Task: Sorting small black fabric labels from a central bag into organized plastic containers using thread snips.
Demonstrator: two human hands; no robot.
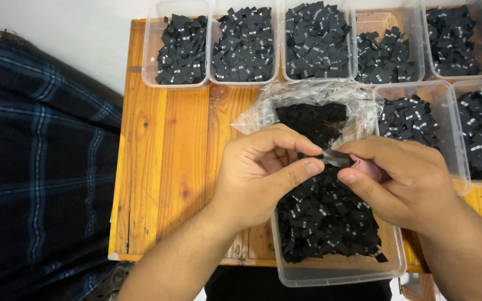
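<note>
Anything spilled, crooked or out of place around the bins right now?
Mostly tidy. The near clear bin juts past the wooden table's front edge, so it looks only partly supported. A crumpled plastic bag of black bits lies open among the bins. Nothing looks spilled on the wood.

Even, soft overhead light; the scene is rendered sharply, with mild glare on the plastic bag (358, 106) and faint edge distortion.
</note>
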